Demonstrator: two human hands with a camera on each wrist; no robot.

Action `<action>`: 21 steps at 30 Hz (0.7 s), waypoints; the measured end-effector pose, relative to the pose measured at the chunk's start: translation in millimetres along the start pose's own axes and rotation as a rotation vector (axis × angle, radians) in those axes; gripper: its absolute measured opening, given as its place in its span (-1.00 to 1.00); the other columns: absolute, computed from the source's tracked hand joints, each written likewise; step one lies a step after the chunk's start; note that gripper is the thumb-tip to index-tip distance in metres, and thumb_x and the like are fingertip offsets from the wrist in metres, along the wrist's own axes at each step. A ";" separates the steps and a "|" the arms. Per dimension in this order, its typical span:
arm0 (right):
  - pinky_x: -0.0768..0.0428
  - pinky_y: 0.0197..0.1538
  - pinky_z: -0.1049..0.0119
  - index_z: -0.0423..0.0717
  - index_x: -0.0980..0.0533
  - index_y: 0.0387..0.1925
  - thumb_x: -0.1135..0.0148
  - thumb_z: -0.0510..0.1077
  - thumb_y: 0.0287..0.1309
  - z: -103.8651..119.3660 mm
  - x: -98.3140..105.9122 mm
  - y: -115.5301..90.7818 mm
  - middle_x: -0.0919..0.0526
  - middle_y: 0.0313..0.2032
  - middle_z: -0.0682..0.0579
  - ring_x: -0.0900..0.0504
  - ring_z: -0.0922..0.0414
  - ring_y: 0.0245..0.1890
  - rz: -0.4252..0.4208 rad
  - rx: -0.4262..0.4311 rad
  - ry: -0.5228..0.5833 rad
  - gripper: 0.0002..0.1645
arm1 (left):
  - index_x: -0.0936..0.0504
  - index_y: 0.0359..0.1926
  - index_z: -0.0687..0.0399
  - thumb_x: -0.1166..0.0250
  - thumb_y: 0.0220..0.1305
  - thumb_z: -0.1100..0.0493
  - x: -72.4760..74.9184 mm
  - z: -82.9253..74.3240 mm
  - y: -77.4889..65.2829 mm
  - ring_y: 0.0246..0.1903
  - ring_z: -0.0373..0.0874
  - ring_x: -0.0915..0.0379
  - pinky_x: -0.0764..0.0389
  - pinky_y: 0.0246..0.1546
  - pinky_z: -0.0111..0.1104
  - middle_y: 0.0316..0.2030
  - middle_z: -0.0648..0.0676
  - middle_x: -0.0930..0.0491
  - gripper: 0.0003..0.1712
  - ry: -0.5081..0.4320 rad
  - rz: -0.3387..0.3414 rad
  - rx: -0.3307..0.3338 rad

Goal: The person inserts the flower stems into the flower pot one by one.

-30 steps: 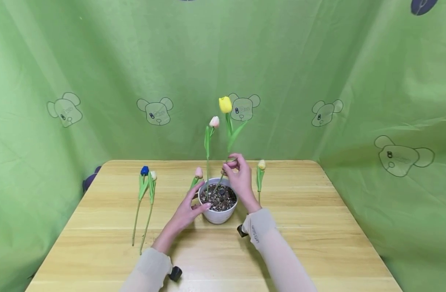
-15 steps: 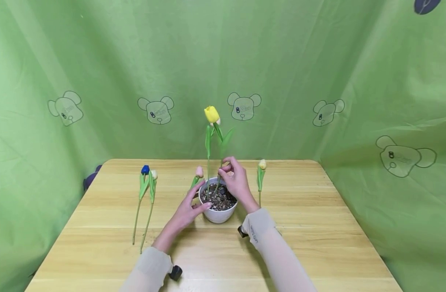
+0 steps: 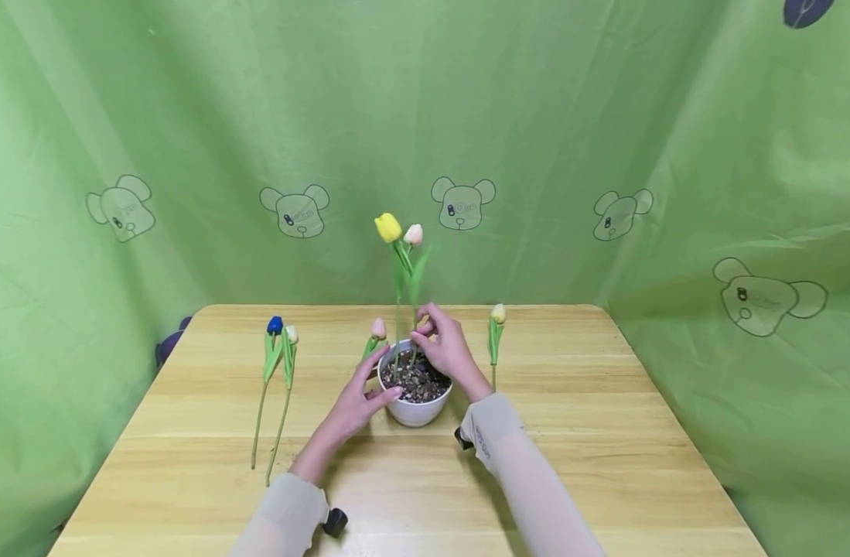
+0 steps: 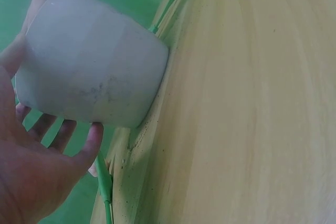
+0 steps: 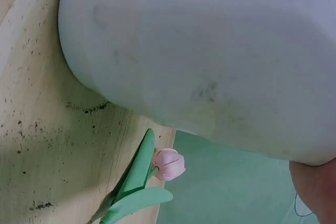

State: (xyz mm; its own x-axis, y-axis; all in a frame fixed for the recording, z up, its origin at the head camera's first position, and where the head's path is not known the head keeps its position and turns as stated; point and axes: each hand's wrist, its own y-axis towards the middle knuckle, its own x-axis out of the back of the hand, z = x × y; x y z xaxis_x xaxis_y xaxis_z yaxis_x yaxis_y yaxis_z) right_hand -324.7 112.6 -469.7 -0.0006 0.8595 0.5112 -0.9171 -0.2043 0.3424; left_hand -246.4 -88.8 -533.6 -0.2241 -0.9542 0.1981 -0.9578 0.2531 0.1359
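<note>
A white flower pot [image 3: 416, 414] filled with dark, pebbly soil stands on the table. My left hand [image 3: 355, 404] holds the pot's left side, thumb at the near rim and fingers round the far side; the left wrist view shows these fingers [image 4: 93, 142] against the wall. With my right hand [image 3: 447, 348] I pinch the stem of a yellow tulip [image 3: 388, 227] above the pot; the stem's lower end reaches the soil, how deep is hidden. A pale pink tulip [image 3: 414, 234] stands upright in the soil at the left.
Blue [image 3: 274, 326] and white [image 3: 292, 335] tulips lie on the wooden table [image 3: 578, 480] at left. Behind the pot lies a pink tulip [image 3: 378, 329], to its right a cream-yellow tulip [image 3: 498, 314]. Green curtains [image 3: 369, 116] surround the table. Soil crumbs [image 5: 42, 129] dot the tabletop.
The yellow bloom has swung left and down, from right of the standing pink tulip to left of it. My right hand has shifted slightly left and lower. My left hand stays on the pot.
</note>
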 end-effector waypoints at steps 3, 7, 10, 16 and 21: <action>-0.78 0.02 0.07 -0.21 -0.49 -0.09 -0.41 -0.40 0.19 -0.9 -0.7 0.5 -0.70 -0.36 -0.09 -0.71 0.01 -0.27 0.012 0.018 -0.030 -0.69 | -0.10 0.63 -0.31 -0.42 0.35 0.02 0.1 -0.7 -0.6 0.49 0.28 -0.20 -0.54 0.37 0.01 0.61 0.16 -0.07 -0.04 0.001 0.003 0.000; -0.78 0.00 0.07 -0.18 -0.50 -0.11 -0.43 -0.39 0.16 -0.2 -2.0 0.9 -0.73 -0.36 -0.08 -0.73 0.01 -0.28 0.022 0.028 -0.053 -0.68 | -0.11 0.63 -0.27 -0.41 0.35 0.03 0.5 -0.9 -1.4 0.47 0.30 -0.21 -0.53 0.37 0.04 0.60 0.18 -0.10 -0.04 -0.002 -0.002 -0.005; -0.78 -0.03 0.08 -0.16 -0.51 -0.11 -0.44 -0.38 0.15 0.9 -3.0 0.7 -0.75 -0.36 -0.08 -0.74 0.02 -0.30 0.025 0.017 -0.063 -0.68 | -0.12 0.62 -0.31 -0.42 0.35 0.03 0.8 -0.7 -2.0 0.47 0.29 -0.21 -0.52 0.38 0.04 0.59 0.18 -0.12 -0.05 0.000 -0.005 0.000; -0.78 -0.05 0.11 -0.16 -0.53 -0.10 -0.46 -0.35 0.16 1.0 -4.7 1.5 -0.76 -0.36 -0.08 -0.75 0.02 -0.30 0.010 -0.019 -0.069 -0.68 | -0.12 0.62 -0.39 -0.43 0.34 0.03 0.4 -1.6 -2.5 0.49 0.23 -0.20 -0.54 0.37 -0.01 0.61 0.10 -0.09 -0.04 -0.003 -0.003 0.017; -0.80 -0.07 0.14 -0.16 -0.58 -0.05 -0.48 -0.32 0.15 2.3 -6.9 0.5 -0.78 -0.33 -0.09 -0.76 0.00 -0.28 -0.046 -0.038 -0.064 -0.66 | -0.12 0.62 -0.35 -0.43 0.34 0.03 0.3 -2.5 -1.2 0.49 0.22 -0.21 -0.55 0.36 -0.01 0.61 0.07 -0.09 -0.04 -0.011 -0.001 0.011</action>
State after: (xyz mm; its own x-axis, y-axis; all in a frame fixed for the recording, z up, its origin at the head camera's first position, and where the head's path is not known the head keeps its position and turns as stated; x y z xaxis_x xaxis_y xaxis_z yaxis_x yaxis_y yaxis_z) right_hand -324.2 105.5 -471.3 0.0661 0.8355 0.5455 -0.9300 -0.1465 0.3371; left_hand -244.9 -89.0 -531.2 -0.2254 -0.9560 0.1878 -0.9599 0.2508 0.1251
